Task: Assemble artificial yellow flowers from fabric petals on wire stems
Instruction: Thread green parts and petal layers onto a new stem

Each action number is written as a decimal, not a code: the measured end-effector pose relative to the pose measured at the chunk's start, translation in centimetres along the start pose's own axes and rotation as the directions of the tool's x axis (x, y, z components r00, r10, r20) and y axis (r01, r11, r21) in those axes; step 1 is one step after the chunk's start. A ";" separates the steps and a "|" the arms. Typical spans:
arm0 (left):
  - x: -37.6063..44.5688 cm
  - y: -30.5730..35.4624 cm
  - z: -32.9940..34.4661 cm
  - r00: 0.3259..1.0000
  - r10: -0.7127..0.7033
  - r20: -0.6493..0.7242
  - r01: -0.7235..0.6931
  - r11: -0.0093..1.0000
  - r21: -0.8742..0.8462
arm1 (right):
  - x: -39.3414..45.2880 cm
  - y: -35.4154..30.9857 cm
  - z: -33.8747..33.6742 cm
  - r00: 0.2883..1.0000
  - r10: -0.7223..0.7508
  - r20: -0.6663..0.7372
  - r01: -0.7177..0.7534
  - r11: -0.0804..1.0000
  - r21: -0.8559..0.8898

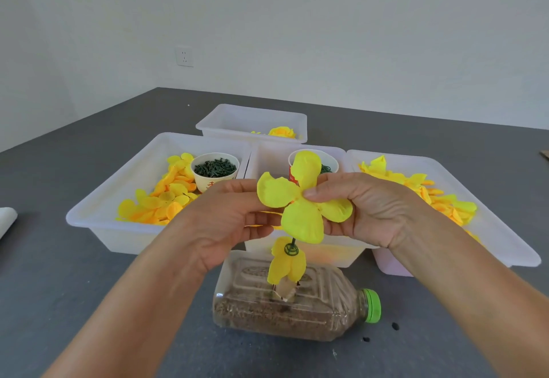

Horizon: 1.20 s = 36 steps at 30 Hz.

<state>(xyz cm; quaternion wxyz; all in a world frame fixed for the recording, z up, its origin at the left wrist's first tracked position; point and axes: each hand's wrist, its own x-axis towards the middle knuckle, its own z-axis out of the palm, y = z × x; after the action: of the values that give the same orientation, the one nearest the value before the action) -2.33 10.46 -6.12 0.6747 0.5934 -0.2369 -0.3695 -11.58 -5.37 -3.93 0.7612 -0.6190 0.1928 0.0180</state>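
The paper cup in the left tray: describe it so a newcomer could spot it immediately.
Start at the big white tray on the left of the dark table. At its far right end, behind the heap of yellow petals, stands the paper cup. Its fill of small dark green pieces is in full view, while the other cup is half hidden behind the held flower.

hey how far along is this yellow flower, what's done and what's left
Done: one petal layer sits low on the green wire stem standing in the sand-filled bottle. In hand: the left hand and right hand hold a four-lobed petal piece above it. Left: more layers; loose petals fill the left bin.
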 end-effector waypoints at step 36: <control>0.9 -0.4 0.8 1.000 0.009 0.017 -0.009 1.000 -0.003 | 0.0 0.0 -0.1 0.997 0.053 0.057 -0.051 0.998 -0.043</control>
<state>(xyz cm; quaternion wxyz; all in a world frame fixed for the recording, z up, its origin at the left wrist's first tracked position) -2.43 9.28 -6.47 0.6753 0.5881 -0.2445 -0.3719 -11.62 -5.44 -3.97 0.7528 -0.6286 0.1861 0.0601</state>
